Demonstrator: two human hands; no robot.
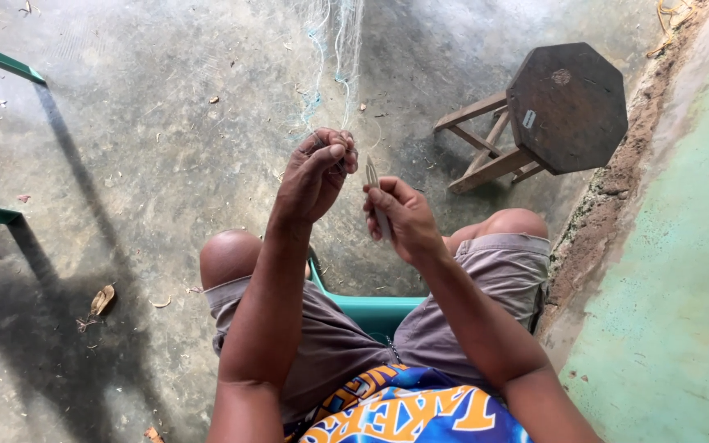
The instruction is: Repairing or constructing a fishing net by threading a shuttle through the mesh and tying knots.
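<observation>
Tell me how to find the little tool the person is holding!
Start at the dark eight-sided wooden stool on the concrete floor, then look left to the two raised hands. The right hand grips a thin, pale netting needle, pointed upward. The left hand beside it pinches only fine netting.

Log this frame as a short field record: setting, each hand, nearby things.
Setting: person seated on a green chair over a concrete floor
Left hand: pinches fine netting that runs up out of view
Right hand: grips a slim netting needle, tip up
Hands: close together, apart
Nearby: wooden stool tipped over, by the green wall
</observation>
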